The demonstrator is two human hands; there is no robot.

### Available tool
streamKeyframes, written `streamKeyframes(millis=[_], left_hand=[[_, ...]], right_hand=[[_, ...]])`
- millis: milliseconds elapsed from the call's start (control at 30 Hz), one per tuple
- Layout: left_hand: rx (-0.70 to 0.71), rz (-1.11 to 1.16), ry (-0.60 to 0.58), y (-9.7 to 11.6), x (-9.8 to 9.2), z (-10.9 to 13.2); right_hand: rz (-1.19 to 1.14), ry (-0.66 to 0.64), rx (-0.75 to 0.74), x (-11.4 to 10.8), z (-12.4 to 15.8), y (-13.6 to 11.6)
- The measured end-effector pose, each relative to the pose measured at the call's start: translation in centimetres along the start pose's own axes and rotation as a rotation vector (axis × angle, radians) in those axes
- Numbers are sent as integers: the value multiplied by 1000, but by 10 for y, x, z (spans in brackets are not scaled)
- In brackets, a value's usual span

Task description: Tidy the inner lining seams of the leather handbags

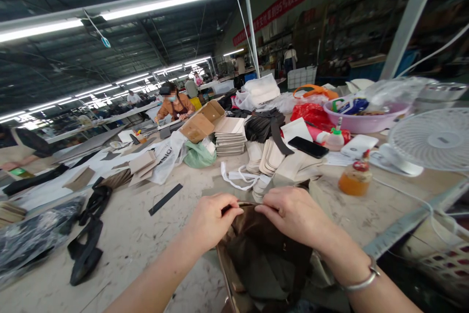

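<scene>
A brown fabric bag [256, 249] stands open toward me at the table's near edge, its dark lining showing. My left hand [216, 215] pinches the far rim between thumb and fingers. Just to its right, my right hand [289, 213] grips the same rim, thumb on the inner side. A short stretch of edge shows between the two thumbs. The bag's lower part runs out of view at the bottom. Beyond the hands lie white straps [238, 176] and stacked pale panels [271, 156].
On the right are a glue bottle [355, 179], a black phone [308, 147], a white fan [436, 139] and a purple basin [366, 120]. A dark strip [165, 199] and black straps [86, 249] lie left. Across the table sits a co-worker [176, 103].
</scene>
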State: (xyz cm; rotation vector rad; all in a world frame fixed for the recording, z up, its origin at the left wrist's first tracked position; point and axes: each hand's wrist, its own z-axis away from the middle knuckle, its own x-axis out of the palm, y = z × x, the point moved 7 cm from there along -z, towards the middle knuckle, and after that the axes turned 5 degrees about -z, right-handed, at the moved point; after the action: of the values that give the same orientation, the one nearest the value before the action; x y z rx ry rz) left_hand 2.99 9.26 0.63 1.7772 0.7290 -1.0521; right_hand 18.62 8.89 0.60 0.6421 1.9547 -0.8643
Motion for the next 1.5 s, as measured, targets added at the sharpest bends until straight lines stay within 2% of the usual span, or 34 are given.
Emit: streamKeyframes(millis=[167, 367, 667, 833, 933, 1100, 1267, 1400, 1500], left_hand=[[-62, -95, 61, -2, 2, -1], [-83, -124, 65, -2, 4, 0], [-122, -126, 77, -1, 3, 0], [-122, -131, 86, -2, 2, 0], [-112, -109, 95, -4, 3, -1], [-76, 108, 115, -7, 2, 3], [-191, 395, 66, -20, -2, 13], [-260, 296, -97, -35, 1, 18], [-207, 251, -165, -37, 0, 18]], right_hand=[[-24, -13, -18, 2, 1, 4], [-55, -29, -51, 6, 1, 8], [-166, -26, -54, -6, 5, 2], [-2, 79, 26, -2, -2, -7], [83, 76, 37, 7, -9, -20], [95, 69, 65, 19, -16, -24], [116, 103, 15, 21, -14, -17], [87, 75, -40, 20, -11, -16], [52, 57, -86, 18, -11, -18]])
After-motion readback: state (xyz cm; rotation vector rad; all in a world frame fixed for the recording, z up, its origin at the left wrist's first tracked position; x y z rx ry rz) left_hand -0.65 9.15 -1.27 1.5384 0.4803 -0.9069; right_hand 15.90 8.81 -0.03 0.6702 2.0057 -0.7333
